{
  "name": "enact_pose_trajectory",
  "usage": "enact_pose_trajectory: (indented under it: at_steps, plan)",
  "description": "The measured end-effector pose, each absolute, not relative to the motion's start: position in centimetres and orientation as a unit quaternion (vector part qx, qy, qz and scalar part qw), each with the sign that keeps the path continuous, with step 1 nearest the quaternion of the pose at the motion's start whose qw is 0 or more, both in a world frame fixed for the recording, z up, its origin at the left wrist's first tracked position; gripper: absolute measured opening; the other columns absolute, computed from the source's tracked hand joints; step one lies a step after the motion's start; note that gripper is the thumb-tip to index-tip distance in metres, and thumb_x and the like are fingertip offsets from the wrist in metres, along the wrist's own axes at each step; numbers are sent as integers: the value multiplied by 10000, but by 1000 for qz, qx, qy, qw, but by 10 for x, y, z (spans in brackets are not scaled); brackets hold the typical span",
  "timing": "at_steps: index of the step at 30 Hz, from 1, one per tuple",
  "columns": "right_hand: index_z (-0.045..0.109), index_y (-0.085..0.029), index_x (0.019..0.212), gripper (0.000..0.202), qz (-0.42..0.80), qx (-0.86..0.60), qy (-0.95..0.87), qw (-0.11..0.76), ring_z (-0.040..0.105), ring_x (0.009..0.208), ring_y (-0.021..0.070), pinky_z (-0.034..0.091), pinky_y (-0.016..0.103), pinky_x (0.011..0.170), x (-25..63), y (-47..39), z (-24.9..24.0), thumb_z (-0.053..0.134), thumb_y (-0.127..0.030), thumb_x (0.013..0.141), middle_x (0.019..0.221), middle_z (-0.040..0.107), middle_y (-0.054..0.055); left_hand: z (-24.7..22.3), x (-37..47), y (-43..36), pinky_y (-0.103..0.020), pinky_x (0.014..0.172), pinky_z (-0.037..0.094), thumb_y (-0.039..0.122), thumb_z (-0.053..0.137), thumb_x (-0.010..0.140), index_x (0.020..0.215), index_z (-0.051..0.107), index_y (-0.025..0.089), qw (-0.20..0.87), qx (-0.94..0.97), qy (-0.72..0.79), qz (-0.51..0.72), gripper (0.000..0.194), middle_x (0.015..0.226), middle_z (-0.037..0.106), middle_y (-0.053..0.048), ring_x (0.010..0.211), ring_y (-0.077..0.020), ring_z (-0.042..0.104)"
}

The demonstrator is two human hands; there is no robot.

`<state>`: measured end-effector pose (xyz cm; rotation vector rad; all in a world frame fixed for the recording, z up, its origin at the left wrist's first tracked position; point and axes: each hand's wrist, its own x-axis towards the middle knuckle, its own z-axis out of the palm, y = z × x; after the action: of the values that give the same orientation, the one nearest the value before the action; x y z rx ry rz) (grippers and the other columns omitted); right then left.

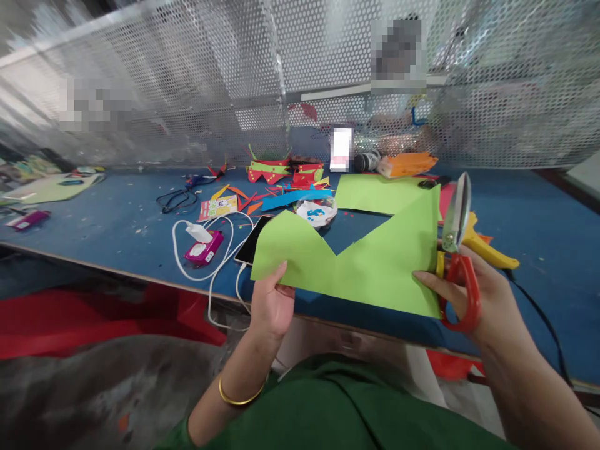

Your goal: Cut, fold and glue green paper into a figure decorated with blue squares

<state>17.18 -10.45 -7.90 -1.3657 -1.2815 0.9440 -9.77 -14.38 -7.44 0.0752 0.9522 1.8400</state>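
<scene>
The sheet [379, 275] is between the 2 hands, held out in front of the body above the near edge of the counter [131, 231]. The left hand [274, 306] pinches its left end, thumb on top, the other fingers mostly hidden below. The right hand [490, 290] has a double grip: it holds the scissors [458, 219] by the red handles, and its thumb presses the right edge of the sheet. I cannot tell whether the blades are fully together.

The likeliest trouble is a tear or crease at the V notch, where the sheet is narrowest; uneven pulling by the 2 hands could cause it. The blades stand close beside the right edge, so a twist of that wrist might nick the sheet. The left end overlaps the phone [252, 245] in view, and a careless sweep could snag the white cable [210, 284].

The sheet's long axis runs left to right across the body, dipping a little toward the right. The notch points its tip at the person and widens toward the mesh [225, 81]; a rounded lobe rises to its left, a sharp peak to its right. The scissors point away, handles nearest the person.
</scene>
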Motion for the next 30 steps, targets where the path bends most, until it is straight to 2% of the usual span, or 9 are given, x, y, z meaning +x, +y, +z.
enact_pose_trajectory:
  at_steps: [5, 10, 13, 17, 22, 26, 30]
  plan:
    - [678, -315, 1043, 474, 389, -551, -537, 507, 656, 916, 265, 598, 401, 769, 170, -103, -78, 864, -454, 630, 1015, 697, 14, -81, -90, -150, -281, 836, 608, 91, 768, 712, 975, 755, 168, 509, 40, 406, 758, 274, 930, 804, -54, 863, -193, 762]
    - [666, -292, 1072, 533, 430, -526, -542, 495, 647, 851, 227, 588, 373, 767, 168, -101, -84, 893, -396, 601, 964, 681, -7, -100, -67, -159, -284, 754, 616, 206, 861, 654, 828, 759, 128, 577, 89, 449, 677, 217, 914, 799, -81, 847, -228, 755]
    - [654, -284, 1092, 563, 462, -517, -535, 483, 619, 751, 179, 556, 299, 677, 169, -100, -88, 902, -347, 590, 863, 663, -35, -104, -58, -164, -275, 675, 616, 224, 859, 664, 839, 774, 126, 613, 115, 489, 610, 218, 909, 795, -78, 794, -218, 741]
    - [652, -275, 1083, 568, 467, -535, -527, 468, 523, 618, 129, 451, 237, 524, 170, -100, -85, 893, -281, 569, 752, 606, -61, -101, -52, -165, -269, 597, 609, 250, 874, 649, 783, 765, 114, 666, 101, 498, 547, 220, 816, 771, -71, 667, -184, 707]
    - [650, -263, 1061, 526, 454, -529, -543, 468, 476, 605, 114, 404, 225, 495, 173, -99, -79, 860, -234, 579, 746, 584, -60, -100, -48, -162, -278, 584, 614, 206, 917, 562, 700, 718, 94, 648, 53, 497, 574, 266, 709, 709, -34, 605, -149, 662]
    - [645, -249, 1009, 467, 440, -526, -561, 464, 495, 593, 115, 438, 234, 508, 172, -98, -77, 842, -240, 585, 731, 600, -58, -99, -47, -163, -286, 598, 613, 198, 881, 630, 586, 654, 99, 616, 50, 523, 587, 252, 571, 621, -8, 558, -140, 636]
    - [641, -246, 957, 452, 430, -527, -567, 465, 506, 556, 118, 457, 242, 481, 166, -97, -73, 844, -272, 555, 685, 602, -64, -99, -45, -165, -276, 604, 612, 168, 800, 748, 693, 705, 75, 652, 55, 514, 554, 145, 693, 690, -56, 613, -149, 671]
